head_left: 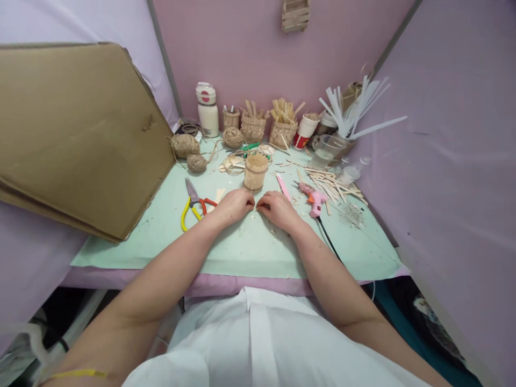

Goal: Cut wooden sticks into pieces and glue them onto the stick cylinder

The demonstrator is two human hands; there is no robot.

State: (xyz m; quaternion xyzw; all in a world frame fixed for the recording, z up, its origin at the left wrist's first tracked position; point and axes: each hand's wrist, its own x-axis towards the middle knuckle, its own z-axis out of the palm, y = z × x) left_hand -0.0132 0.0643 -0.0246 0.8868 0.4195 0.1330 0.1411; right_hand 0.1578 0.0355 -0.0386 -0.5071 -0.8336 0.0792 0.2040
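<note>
In the head view a small round wooden-stick basket (255,171) stands upright on the green-covered table, with twine round it. Just in front of it, my left hand (237,206) rests with thumb and fingertips pinched together. Close beside it, my right hand (277,208) is pinched the same way, fingertips nearly meeting the left ones. Anything between the fingertips is too small to make out. Scissors (195,201) with yellow and orange handles lie left of my left hand. A pink cutter (282,186) and a pink hot glue gun (315,199) lie beyond my right hand.
A large cardboard sheet (80,134) leans at the left. Twine balls (185,145), stick-filled baskets (283,131) and a white bottle (208,115) line the back. Loose wooden sticks (334,183) and a cup of glue sticks (346,141) are at the right. A black cord (329,242) crosses the table.
</note>
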